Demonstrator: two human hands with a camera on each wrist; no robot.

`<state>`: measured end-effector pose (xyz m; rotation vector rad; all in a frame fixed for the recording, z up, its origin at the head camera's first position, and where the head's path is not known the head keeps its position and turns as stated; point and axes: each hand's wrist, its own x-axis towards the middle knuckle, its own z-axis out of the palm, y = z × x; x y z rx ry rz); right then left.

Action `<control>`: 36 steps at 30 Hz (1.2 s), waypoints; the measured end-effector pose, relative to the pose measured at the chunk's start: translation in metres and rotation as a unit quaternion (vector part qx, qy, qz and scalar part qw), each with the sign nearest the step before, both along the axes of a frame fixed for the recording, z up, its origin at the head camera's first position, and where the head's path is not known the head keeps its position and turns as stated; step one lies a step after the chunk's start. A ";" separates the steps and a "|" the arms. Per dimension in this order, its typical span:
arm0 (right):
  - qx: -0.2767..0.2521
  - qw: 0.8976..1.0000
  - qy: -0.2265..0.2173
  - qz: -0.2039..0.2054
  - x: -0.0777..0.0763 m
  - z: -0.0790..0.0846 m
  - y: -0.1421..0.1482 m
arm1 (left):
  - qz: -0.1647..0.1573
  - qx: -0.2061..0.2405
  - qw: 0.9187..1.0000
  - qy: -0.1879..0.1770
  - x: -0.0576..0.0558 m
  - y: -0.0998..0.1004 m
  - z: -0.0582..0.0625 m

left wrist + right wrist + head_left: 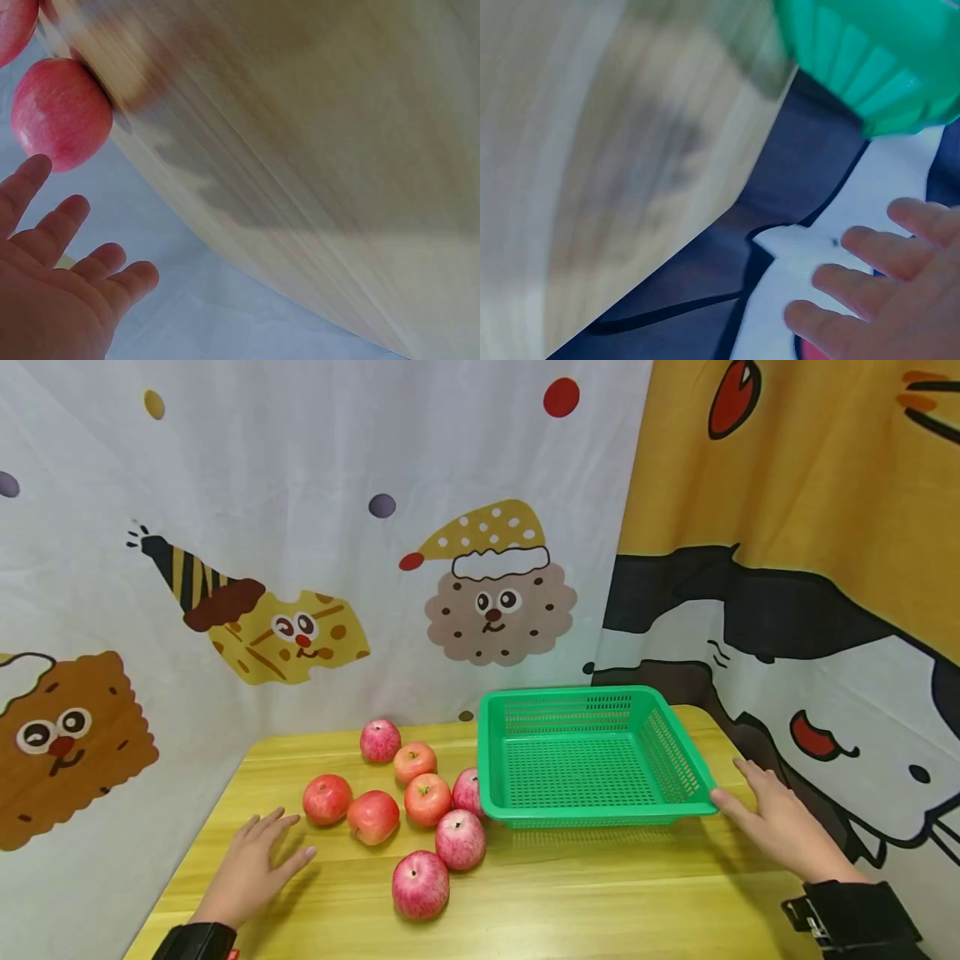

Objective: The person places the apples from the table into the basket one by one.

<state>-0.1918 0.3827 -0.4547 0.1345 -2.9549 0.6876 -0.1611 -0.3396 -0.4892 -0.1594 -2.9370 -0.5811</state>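
Note:
In the head view a green plastic basket [570, 817] stands at the back right of the wooden table, with nothing in it. Several red and pink apples lie loose to its left, among them a front pink apple [421, 885] and a left red apple [327, 799]. My left hand [243, 872] hovers over the table's left side, fingers spread and holding nothing; the left wrist view shows an apple [61, 114] beyond its fingertips. My right hand [783, 822] is by the basket's front right corner, fingers extended; whether the thumb touches the rim I cannot tell.
Behind the wooden table [600, 893] hangs a white curtain [300, 485] with cartoon prints. A yellow, black and white curtain [825, 527] hangs along the right. One pink apple [467, 791] sits close against the basket's left side.

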 end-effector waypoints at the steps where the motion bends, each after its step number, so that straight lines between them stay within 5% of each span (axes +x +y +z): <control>1: -0.002 1.000 0.018 0.001 0.001 0.002 -0.004 | 0.001 -0.001 1.000 -0.002 0.000 0.001 0.000; 7: -0.004 0.992 0.123 0.027 0.005 0.012 -0.031 | -0.003 0.001 1.000 -0.007 -0.001 0.004 0.001; 13: 0.009 0.982 0.177 0.058 0.006 0.012 -0.054 | -0.017 0.018 1.000 -0.005 -0.003 0.011 0.001; 36: 0.034 0.971 0.221 0.078 0.016 -0.009 -0.100 | -0.045 0.062 0.994 0.074 0.019 0.069 0.015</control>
